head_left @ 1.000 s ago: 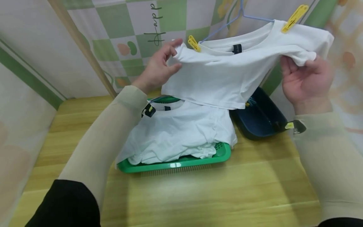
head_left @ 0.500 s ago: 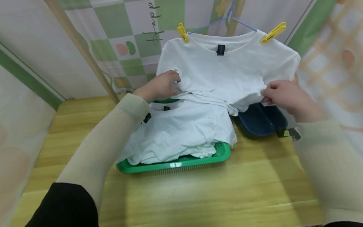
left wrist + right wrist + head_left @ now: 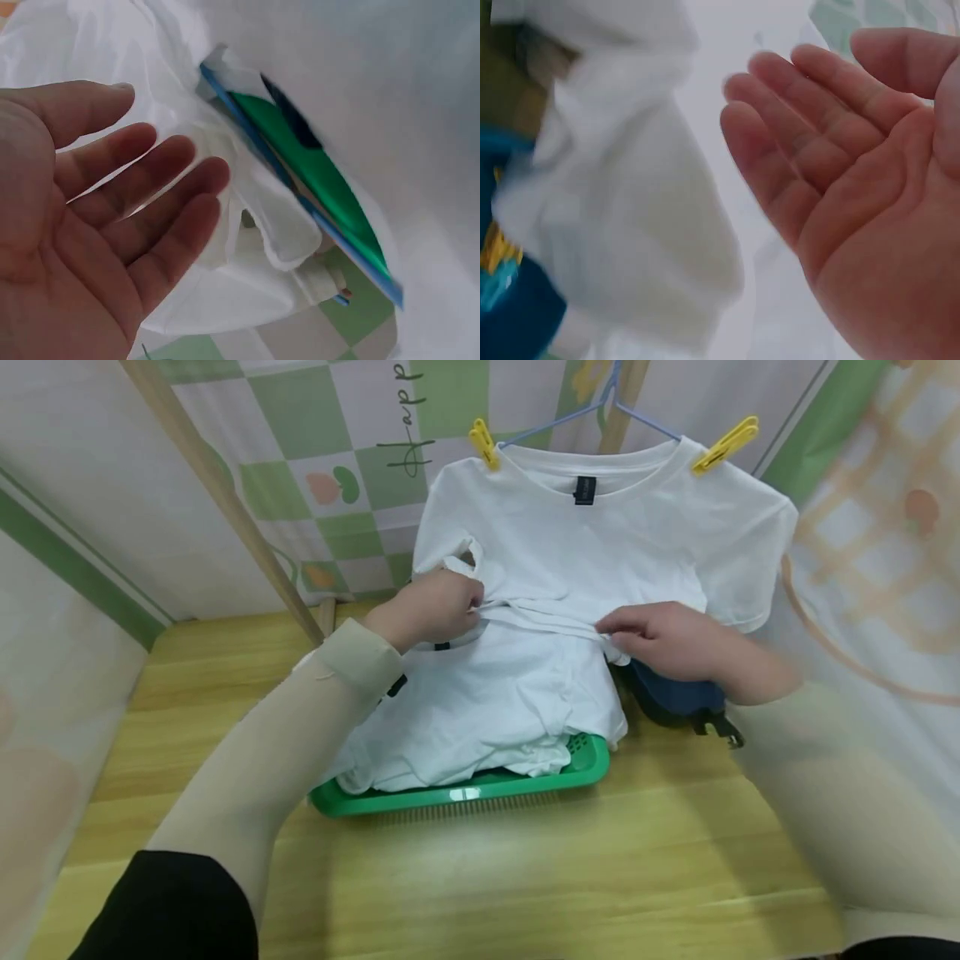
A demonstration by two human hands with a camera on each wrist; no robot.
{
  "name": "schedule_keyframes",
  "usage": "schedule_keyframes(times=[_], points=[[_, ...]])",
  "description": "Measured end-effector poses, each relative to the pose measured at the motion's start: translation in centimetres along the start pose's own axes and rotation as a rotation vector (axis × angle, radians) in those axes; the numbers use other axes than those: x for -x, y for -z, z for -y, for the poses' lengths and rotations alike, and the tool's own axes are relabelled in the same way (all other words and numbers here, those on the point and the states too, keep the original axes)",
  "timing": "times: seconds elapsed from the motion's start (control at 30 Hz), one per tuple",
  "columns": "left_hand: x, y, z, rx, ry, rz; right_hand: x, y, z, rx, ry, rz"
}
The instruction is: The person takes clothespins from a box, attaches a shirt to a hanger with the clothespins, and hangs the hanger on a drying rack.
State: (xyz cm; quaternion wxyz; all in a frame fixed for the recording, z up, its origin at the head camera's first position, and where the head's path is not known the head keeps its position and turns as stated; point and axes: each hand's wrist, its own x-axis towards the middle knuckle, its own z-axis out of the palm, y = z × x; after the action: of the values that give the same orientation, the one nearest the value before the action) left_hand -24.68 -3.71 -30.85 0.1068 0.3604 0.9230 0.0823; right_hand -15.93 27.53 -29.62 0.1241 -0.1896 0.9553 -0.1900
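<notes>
A white T-shirt [image 3: 592, 539] hangs on a blue hanger [image 3: 562, 420], with a yellow clothespin [image 3: 485, 445] at one shoulder and another yellow clothespin [image 3: 724, 445] at the other. Its lower part lies in folds. Beside the left sleeve is my left hand [image 3: 438, 604]; the left wrist view shows its fingers loosely bent, holding nothing. My right hand [image 3: 671, 639] is at the bunched hem on the right. In the right wrist view its fingers are relaxed and grip no cloth. Below, another white shirt [image 3: 480, 693] lies in a green basket [image 3: 465, 795].
A dark blue bin [image 3: 671, 693] stands right of the basket, partly behind my right hand. The wooden tabletop [image 3: 480, 877] extends in front. A wooden pole [image 3: 225, 502] leans at the left, before a checked green and white curtain [image 3: 300, 410].
The shirt front was lifted, then came down and now hangs flatter. My right hand let go of the cloth and moved left to the hem; my left hand moved down.
</notes>
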Motion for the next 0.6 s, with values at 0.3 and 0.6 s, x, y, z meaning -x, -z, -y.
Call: schedule_keyframes(times=[0.3,0.6], points=[[0.0,-0.6,-0.3,0.006,-0.083,0.210,-3.3,-2.2,0.9,0.093,0.115,0.155],[0.1,-0.7,0.4,-0.067,0.001,0.203,-5.2,-2.0,-0.2,0.186,0.103,0.153]])
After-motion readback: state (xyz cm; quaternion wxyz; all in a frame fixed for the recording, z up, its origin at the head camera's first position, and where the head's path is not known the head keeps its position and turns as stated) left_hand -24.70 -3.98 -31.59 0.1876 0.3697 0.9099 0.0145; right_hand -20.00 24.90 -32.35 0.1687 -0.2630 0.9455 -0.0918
